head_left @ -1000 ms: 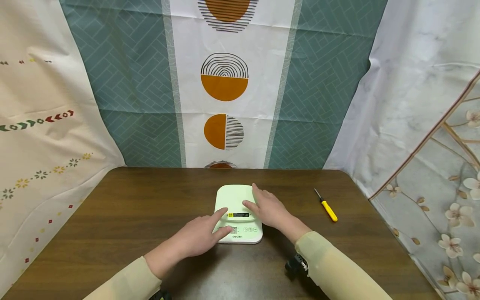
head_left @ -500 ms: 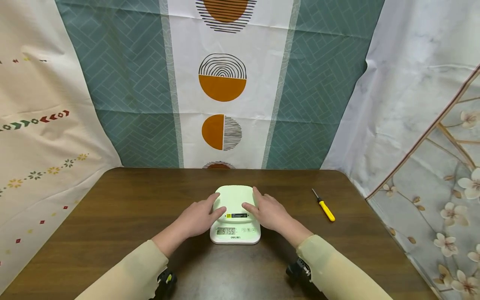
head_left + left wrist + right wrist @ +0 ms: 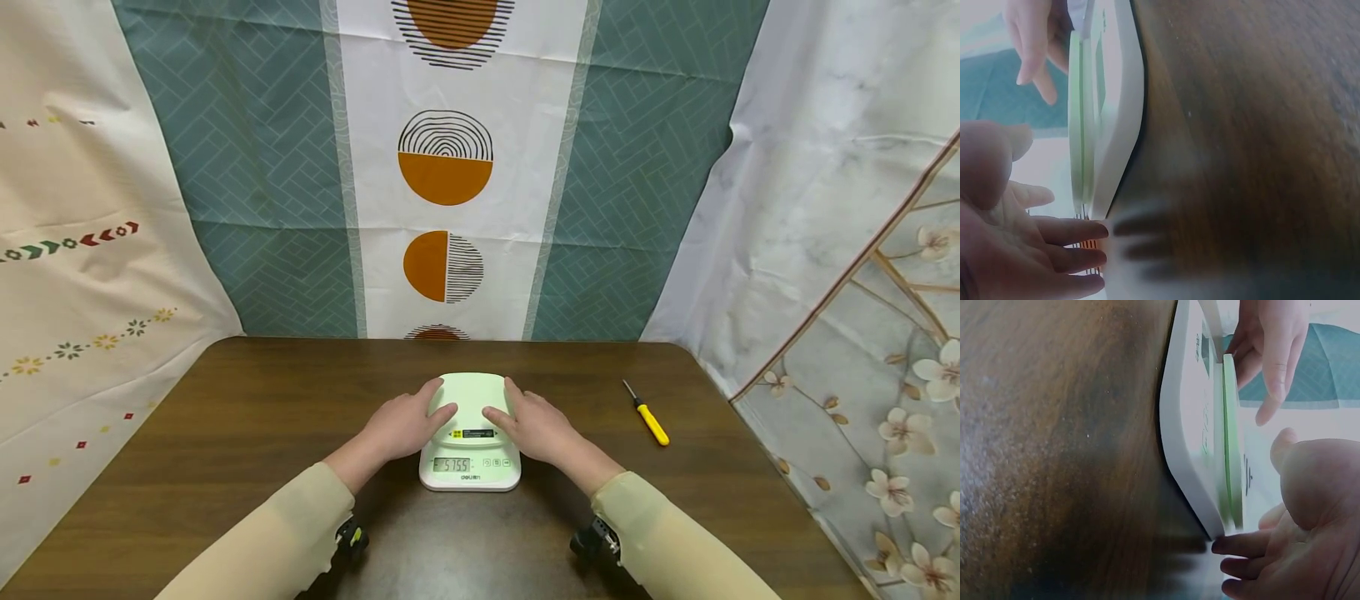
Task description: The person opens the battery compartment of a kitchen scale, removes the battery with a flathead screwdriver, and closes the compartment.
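Observation:
A pale green and white kitchen scale (image 3: pixel 491 480) lies flat on the table, its display (image 3: pixel 452 465) lit with digits that look like 575.5. My left hand (image 3: pixel 405 423) is at the scale's left side, thumb over the edge of the weighing plate (image 3: pixel 468 404). My right hand (image 3: pixel 538 427) mirrors it on the right side. In the left wrist view, the left hand's fingers (image 3: pixel 1072 257) extend nearly straight, low beside the scale's far corner. The right wrist view has the right hand's fingers (image 3: pixel 1244 545) stretched out at the opposite corner, with one fingertip right at the base.
A screwdriver (image 3: pixel 652 424) with a yellow handle lies on the brown wooden table (image 3: pixel 247 450), right of the scale. Patterned cloths (image 3: pixel 277 167) hang behind the table and along both sides.
My left hand has moved from over the scale's front left corner back to its left side, uncovering the display. The right hand has stayed nearly still at the right side.

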Available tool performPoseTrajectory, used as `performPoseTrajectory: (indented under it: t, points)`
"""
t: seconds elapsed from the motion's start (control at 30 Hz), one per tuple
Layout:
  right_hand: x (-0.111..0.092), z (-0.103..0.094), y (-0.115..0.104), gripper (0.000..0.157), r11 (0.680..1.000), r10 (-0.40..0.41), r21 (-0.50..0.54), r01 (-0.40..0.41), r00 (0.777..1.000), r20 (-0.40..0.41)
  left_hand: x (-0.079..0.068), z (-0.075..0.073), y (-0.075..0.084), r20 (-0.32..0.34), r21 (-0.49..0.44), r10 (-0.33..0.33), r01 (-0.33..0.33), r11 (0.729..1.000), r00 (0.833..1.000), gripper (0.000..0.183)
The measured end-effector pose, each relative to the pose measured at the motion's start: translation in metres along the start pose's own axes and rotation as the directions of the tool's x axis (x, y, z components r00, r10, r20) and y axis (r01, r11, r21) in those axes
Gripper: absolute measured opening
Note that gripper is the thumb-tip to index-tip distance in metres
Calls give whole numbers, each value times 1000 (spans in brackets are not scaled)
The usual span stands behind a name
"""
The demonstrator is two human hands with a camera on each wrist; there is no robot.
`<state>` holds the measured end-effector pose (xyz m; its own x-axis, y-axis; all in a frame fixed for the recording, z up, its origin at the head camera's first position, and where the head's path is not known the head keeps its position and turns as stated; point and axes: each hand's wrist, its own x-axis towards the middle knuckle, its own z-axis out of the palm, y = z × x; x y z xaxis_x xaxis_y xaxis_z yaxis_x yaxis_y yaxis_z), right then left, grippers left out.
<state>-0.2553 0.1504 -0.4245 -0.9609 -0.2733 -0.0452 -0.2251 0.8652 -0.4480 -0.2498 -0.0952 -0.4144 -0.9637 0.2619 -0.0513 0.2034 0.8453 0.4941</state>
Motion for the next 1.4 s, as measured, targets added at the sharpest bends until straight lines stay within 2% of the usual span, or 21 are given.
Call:
performPoseTrajectory:
  t: [0.37,0.53,0.77,1.4]
  points:
    - [1,1,-2,86,1000,-28,-6,28,1000,3,2,4,3,-3,6,1,-1,1000,1000,69]
    - [3,0,-2,86,999,-35,38,35,999,11,1,5,5,-6,7,-4,4,1000,1000,70]
    - [3,-2,-3,87,994,-2,108,-1,1000,22,1,5,6,-1,-10,2,-2,1000,1000,71]
    - [-5,-10,-9,86,988,6,156,6,997,-75,-3,-3,11,-16,-32,44,-45,998,999,72]
